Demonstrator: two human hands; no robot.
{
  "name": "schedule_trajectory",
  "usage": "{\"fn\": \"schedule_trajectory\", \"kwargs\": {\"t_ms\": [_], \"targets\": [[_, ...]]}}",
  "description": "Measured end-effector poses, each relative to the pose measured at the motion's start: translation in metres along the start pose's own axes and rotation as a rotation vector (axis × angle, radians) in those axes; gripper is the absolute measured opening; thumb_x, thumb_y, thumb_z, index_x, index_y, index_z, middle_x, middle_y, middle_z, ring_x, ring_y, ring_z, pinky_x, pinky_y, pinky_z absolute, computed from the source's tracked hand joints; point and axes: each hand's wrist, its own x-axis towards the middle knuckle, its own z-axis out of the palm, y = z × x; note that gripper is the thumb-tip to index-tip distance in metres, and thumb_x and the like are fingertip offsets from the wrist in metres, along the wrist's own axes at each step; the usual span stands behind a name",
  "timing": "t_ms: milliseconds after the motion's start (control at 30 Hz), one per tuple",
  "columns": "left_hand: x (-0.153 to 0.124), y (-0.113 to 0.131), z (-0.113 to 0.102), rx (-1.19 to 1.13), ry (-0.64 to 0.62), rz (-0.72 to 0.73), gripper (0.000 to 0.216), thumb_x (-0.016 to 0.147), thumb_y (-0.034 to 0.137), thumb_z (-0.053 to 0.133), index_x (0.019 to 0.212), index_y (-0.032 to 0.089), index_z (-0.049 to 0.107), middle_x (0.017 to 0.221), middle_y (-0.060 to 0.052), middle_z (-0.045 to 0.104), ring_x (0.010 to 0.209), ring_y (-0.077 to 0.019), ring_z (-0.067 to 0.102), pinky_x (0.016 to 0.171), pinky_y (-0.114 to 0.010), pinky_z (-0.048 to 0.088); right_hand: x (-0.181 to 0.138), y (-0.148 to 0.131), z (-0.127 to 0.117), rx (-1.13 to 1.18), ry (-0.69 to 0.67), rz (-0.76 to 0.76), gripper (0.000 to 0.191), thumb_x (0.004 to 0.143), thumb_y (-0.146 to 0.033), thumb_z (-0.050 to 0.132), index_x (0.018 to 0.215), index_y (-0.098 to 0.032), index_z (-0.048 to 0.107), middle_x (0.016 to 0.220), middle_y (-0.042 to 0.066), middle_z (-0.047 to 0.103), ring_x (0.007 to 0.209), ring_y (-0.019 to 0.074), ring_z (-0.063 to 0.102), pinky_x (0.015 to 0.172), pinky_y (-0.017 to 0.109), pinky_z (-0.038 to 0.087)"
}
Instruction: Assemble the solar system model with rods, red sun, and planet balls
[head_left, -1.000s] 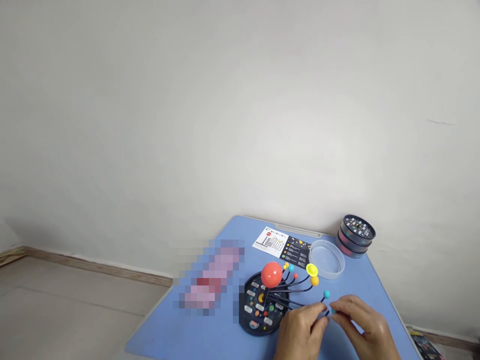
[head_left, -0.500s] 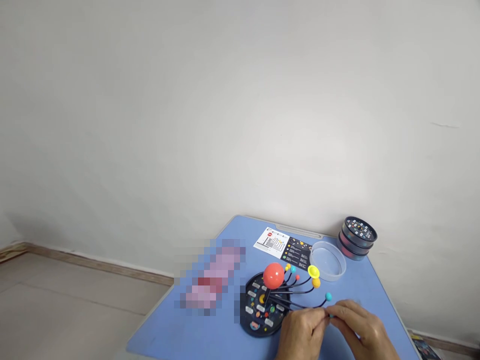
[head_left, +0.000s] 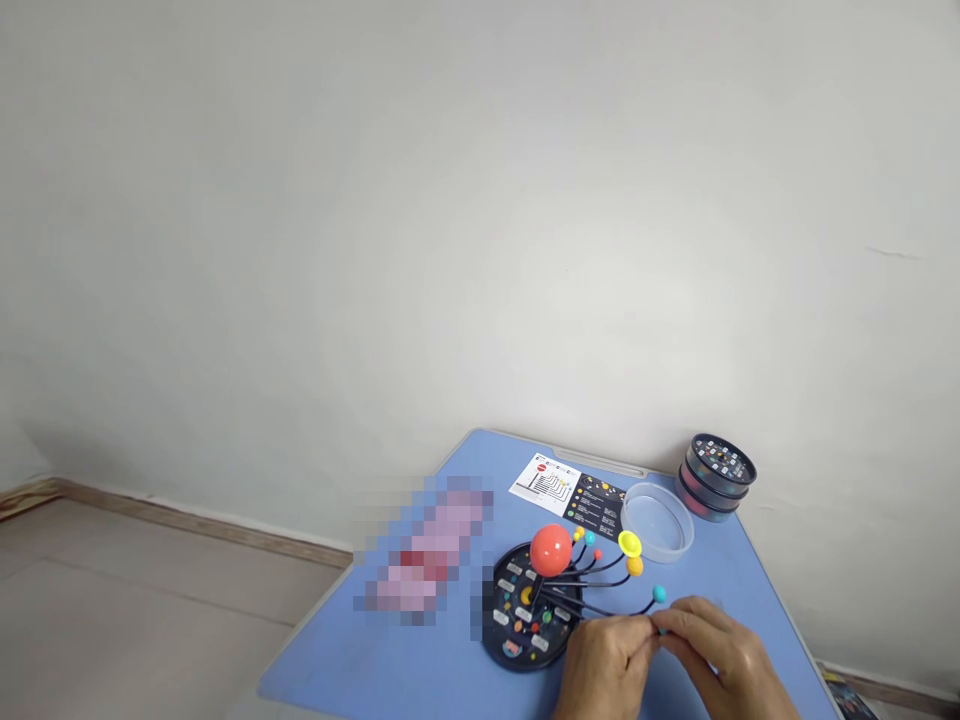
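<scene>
A solar system model stands on a round black base point(head_left: 517, 625) printed with planets. Its large red ball point(head_left: 551, 551) sits on top, and several curved black rods fan out to the right with small coloured balls, among them a ringed yellow ball point(head_left: 630, 544) and a teal ball point(head_left: 659, 594). At the front of the model my left hand point(head_left: 606, 662) is closed in a pinch around the end of a black rod. My right hand point(head_left: 724, 650) meets it, fingertips pinched on a small blue ball point(head_left: 661, 631) that is mostly hidden by the fingers.
Behind the model lie a printed instruction sheet point(head_left: 551, 484) and a clear round plastic lid point(head_left: 657, 523). Stacked round cases point(head_left: 716, 477) stand at the back right of the blue table point(head_left: 360, 660). A blurred pink item point(head_left: 427, 555) lies on the left. A wall rises behind.
The view has shifted very slightly, so the model and table sit a little further right. Both hands keep the same pinch at the rod's end.
</scene>
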Motion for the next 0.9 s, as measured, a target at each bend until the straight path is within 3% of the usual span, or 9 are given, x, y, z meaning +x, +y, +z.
{"fn": "schedule_trajectory", "kwargs": {"t_ms": [300,433,600,733,900], "targets": [[0.001,0.001,-0.001,-0.019,-0.005,-0.002,0.030,0.079,0.009,0.049,0.051,0.018,0.047,0.045,0.004,0.046,0.045,-0.0092,0.036,0.046,-0.024,0.019,0.005,0.000,-0.001,0.036,-0.006,0.016,0.024,0.094,-0.016,0.052,0.110,-0.027,0.067,0.089,0.005,0.071,0.078,0.0159,0.071,0.068,0.020,0.057],[0.002,0.003,-0.003,-0.061,-0.015,-0.045,0.030,0.079,0.010,0.049,0.050,0.018,0.047,0.046,0.005,0.047,0.045,-0.0094,0.037,0.047,-0.023,0.020,0.005,0.003,-0.002,0.101,0.055,0.030,0.021,0.092,-0.018,0.057,0.105,-0.027,0.070,0.088,0.004,0.073,0.078,0.0163,0.071,0.069,0.021,0.057],[0.002,0.004,-0.005,-0.095,-0.018,-0.063,0.029,0.080,0.012,0.051,0.052,0.019,0.055,0.047,0.004,0.053,0.047,-0.0110,0.044,0.049,-0.023,0.026,0.001,0.011,0.001,0.232,0.129,0.237,0.012,0.085,-0.029,0.067,0.092,-0.025,0.076,0.083,0.004,0.075,0.074,0.0189,0.071,0.067,0.022,0.058],[0.002,0.005,-0.006,-0.088,-0.032,-0.080,0.029,0.080,0.011,0.052,0.055,0.019,0.063,0.049,0.003,0.059,0.047,-0.0118,0.048,0.049,-0.024,0.026,-0.002,0.017,0.008,0.466,0.104,0.438,0.019,0.080,-0.040,0.072,0.088,-0.025,0.079,0.083,0.005,0.075,0.076,0.0215,0.071,0.067,0.026,0.059],[0.003,0.004,-0.006,-0.088,-0.046,-0.071,0.027,0.082,0.012,0.055,0.062,0.020,0.070,0.054,0.002,0.066,0.050,-0.0125,0.053,0.051,-0.023,0.028,-0.006,0.020,0.010,0.604,0.116,0.520,0.028,0.081,-0.046,0.070,0.093,-0.023,0.080,0.079,0.006,0.073,0.067,0.0195,0.067,0.064,0.029,0.059]]}}
